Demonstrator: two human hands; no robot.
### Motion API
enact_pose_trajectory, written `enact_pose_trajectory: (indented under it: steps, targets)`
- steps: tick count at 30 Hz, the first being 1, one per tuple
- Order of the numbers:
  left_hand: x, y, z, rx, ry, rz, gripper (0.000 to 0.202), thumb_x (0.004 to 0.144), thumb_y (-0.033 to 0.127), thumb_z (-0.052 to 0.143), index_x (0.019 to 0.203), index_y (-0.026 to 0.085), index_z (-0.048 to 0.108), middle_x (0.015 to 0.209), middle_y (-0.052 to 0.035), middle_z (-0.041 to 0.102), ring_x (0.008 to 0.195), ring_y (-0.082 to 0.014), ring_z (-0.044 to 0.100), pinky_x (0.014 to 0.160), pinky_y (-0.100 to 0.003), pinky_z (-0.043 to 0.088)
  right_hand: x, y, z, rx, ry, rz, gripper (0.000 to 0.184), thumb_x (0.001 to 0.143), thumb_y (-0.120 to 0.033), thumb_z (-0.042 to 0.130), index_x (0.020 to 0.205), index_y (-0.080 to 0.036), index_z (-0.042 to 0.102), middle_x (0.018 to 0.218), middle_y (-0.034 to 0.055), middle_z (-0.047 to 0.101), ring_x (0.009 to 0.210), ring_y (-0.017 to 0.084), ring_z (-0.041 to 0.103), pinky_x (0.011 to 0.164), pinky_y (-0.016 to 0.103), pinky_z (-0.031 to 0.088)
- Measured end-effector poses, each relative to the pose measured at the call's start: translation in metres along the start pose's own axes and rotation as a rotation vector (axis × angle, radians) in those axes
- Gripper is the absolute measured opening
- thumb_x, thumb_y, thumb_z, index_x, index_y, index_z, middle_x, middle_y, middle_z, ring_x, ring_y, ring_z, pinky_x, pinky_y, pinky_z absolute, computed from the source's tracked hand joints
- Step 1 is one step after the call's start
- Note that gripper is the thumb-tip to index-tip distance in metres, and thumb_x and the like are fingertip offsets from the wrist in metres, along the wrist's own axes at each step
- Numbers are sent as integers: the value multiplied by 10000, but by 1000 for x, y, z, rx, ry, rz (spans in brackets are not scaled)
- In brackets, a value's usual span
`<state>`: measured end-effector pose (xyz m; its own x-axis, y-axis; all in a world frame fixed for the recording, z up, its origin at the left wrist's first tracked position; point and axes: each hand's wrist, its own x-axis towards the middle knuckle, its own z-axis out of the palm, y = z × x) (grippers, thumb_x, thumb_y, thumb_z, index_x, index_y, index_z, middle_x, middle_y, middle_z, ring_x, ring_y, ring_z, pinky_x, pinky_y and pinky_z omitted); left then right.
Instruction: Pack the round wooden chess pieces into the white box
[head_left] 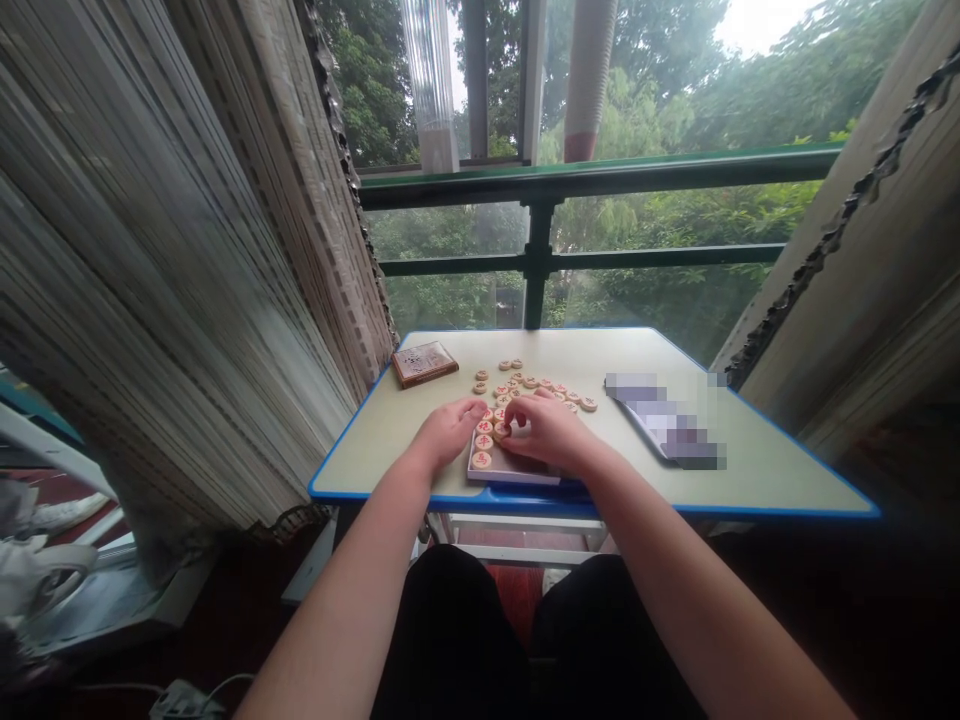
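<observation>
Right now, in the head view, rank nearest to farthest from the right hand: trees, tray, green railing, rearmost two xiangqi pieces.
1. Tray: partly under the right hand.
2. Rearmost two xiangqi pieces: ahead, slightly left.
3. Green railing: beyond the table.
4. Trees: outside, ahead.

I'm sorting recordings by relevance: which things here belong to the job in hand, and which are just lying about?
In the job:
shallow white-rimmed rectangular box
round pale wooden pieces with painted characters, in the box and loose
right hand, touching a piece
left hand, near the box's left side

Apparently just lying about:
brown rectangular box-like object, untouched
pixelated purple-and-white oblong item, untouched
</observation>
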<state>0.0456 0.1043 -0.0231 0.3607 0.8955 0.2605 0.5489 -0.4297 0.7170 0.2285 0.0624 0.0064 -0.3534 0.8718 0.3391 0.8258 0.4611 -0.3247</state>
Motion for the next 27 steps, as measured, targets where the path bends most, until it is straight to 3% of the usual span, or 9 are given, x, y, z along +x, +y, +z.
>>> enact_pose_trajectory:
  steps: [14,27]
  targets:
    - [1,-3,1,-14,16,-10,496,823,528,351,1034,178,632,1037,-62,661,998,-215,576,919,-321,397,0,3,3,50,25,19,168,635,-288,650,759,-207,570,722,-1,578,749,160,454,629,255,332]
    - [-1,2,-1,-39,-8,-6,521,823,554,330,1026,180,629,1029,-55,662,1012,-229,566,923,-340,390,-2,7,6,48,32,-12,150,625,-216,637,768,-206,592,781,10,576,793,167,466,708,273,364]
